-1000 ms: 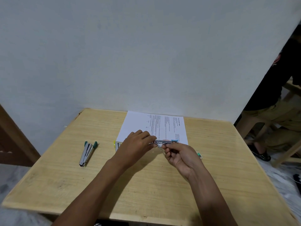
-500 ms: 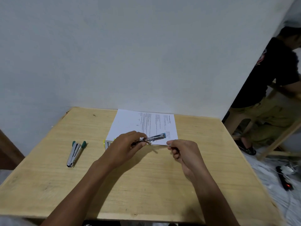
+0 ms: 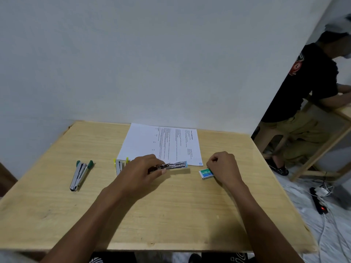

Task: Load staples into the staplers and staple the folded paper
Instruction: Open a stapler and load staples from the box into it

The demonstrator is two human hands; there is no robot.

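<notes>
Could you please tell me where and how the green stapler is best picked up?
Grip the green stapler across its metal middle, from above, thumb and fingers on its long sides. It lies flat on the table, arms splayed toward the far green tips and joined at the near end, wood bare beside it. The left hand, nearest, grips the blue stapler.

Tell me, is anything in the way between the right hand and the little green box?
Nothing visible does. The right hand is at the right end of the green box on the table; contact is unclear.
</notes>
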